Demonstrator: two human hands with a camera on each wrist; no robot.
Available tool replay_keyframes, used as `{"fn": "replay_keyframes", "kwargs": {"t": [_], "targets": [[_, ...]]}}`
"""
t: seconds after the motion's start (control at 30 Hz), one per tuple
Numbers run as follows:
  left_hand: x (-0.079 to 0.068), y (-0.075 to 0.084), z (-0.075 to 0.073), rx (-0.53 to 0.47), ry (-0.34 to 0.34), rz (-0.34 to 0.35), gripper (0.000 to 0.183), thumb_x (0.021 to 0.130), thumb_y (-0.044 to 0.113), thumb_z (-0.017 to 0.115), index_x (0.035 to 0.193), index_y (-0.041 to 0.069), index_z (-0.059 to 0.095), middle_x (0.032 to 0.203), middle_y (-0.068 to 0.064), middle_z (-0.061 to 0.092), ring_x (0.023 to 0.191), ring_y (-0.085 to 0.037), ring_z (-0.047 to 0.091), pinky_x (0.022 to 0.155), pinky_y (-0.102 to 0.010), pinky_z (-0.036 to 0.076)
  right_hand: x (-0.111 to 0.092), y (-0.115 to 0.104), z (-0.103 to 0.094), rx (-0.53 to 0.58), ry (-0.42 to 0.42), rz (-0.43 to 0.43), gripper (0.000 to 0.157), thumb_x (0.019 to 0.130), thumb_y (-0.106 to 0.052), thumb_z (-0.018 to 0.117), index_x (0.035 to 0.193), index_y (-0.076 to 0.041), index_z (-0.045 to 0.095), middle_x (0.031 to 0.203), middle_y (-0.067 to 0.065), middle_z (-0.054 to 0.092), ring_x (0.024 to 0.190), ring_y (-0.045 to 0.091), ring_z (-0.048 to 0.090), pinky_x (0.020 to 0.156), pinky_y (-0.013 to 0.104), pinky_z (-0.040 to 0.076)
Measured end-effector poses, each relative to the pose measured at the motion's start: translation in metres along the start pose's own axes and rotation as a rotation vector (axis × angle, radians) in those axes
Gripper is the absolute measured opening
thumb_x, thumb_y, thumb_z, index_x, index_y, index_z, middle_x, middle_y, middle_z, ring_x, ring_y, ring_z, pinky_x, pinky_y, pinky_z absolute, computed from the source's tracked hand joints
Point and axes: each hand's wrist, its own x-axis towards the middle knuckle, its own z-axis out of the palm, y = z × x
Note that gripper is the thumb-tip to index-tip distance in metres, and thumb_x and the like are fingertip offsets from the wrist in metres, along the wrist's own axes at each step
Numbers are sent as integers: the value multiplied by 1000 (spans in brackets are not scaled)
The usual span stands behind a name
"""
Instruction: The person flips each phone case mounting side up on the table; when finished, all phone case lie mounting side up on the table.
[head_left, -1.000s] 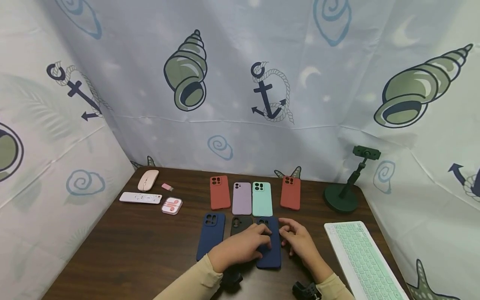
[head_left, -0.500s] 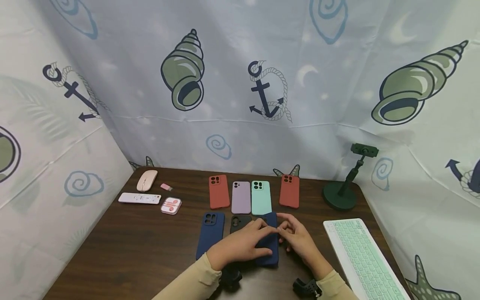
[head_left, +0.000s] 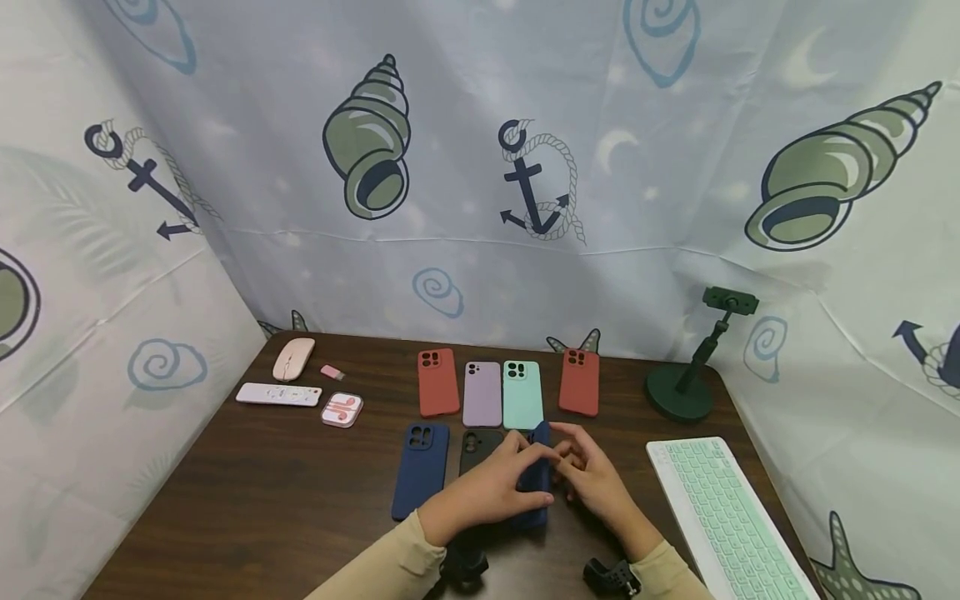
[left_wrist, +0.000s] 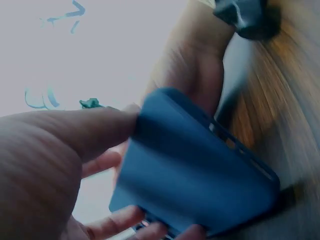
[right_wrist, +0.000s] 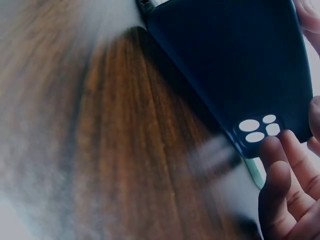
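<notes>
A dark blue phone case (head_left: 535, 475) stands tilted on the table, its right long edge raised. My left hand (head_left: 491, 483) holds it by that edge. In the left wrist view the thumb presses one edge of the case (left_wrist: 185, 165), with fingertips by the camera end. My right hand (head_left: 596, 483) is at the case's upper right side with bent fingers. In the right wrist view, its fingers (right_wrist: 300, 170) touch the case (right_wrist: 235, 65) near the camera holes; part of that hold is out of frame.
Beside my left hand lie a dark phone case (head_left: 478, 446) and another blue one (head_left: 422, 475). Behind are red (head_left: 438, 387), lilac (head_left: 482, 396), mint (head_left: 522, 396) and red cases (head_left: 580, 387). A keyboard (head_left: 727, 517) and camera stand (head_left: 681, 392) stand right; a mouse (head_left: 293, 360) and remote (head_left: 279, 395) left.
The blue case lay flat under my left fingers; now its right edge is lifted and it leans leftward. My left fingers have moved to that edge, and the right hand has shifted slightly left.
</notes>
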Motion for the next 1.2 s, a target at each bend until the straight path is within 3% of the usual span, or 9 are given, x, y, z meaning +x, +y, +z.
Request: {"fn": "replay_keyframes", "kwargs": {"t": [0.13, 0.23, 0.37, 0.47, 0.67, 0.9, 1.0, 1.2], "targets": [[-1, 4, -2, -74, -12, -51, 55, 94, 48, 70, 144, 41, 47, 111, -4, 40, 72, -8, 47, 62, -24, 43, 1, 0, 1, -43, -2, -7, 51, 102, -30, 61, 149, -26, 44, 109, 19, 63, 79, 38, 63, 53, 40, 55], [-1, 8, -3, -87, -11, -94, 56, 93, 45, 72, 143, 37, 49, 116, -6, 45, 86, -10, 55, 69, -25, 47, 1, 1, 2, -63, 32, 5, 45, 101, -29, 64, 143, -23, 51, 105, 18, 66, 74, 32, 66, 58, 37, 56], [-3, 14, -5, -77, 9, -137, 53, 93, 37, 73, 140, 31, 52, 117, -4, 50, 102, -12, 58, 76, -26, 49, 1, 5, 3, -197, 90, 71, 33, 97, -27, 70, 129, -25, 63, 96, 9, 72, 63, 22, 67, 59, 32, 56], [-5, 18, -7, -95, 21, -164, 52, 92, 27, 72, 139, 24, 52, 115, -5, 51, 97, -13, 59, 74, -26, 49, 1, 7, 5, -317, 96, 84, 30, 95, -27, 73, 124, -29, 67, 92, 1, 73, 58, 16, 66, 54, 30, 53], [-4, 21, -8, -153, 45, -221, 55, 86, 12, 68, 137, 16, 50, 118, -8, 52, 91, -11, 56, 72, -26, 48, 0, 4, 7, -401, 96, 45, 27, 91, -26, 76, 118, -29, 71, 94, -4, 72, 60, 9, 60, 54, 26, 49], [-1, 17, -7, -52, 71, -253, 59, 79, 6, 71, 134, 8, 50, 100, -2, 54, 79, -10, 52, 68, -26, 45, 0, -2, 2, -471, 179, 107, 24, 90, -22, 78, 114, -25, 75, 89, -6, 72, 55, 10, 55, 50, 26, 44], [1, 13, -4, 15, 65, -262, 59, 79, 8, 76, 132, 7, 49, 96, -1, 56, 83, -12, 55, 73, -29, 46, 0, -3, 0, -467, 196, 146, 26, 90, -19, 78, 115, -25, 74, 89, -5, 73, 53, 12, 56, 48, 28, 45], [4, 2, 7, 253, 58, -258, 58, 85, 27, 82, 134, 7, 57, 116, -7, 62, 104, -22, 55, 92, -37, 49, 3, -2, -3, -486, 254, 138, 28, 88, -19, 79, 116, -25, 74, 88, -6, 71, 55, 12, 51, 53, 27, 43]]}}
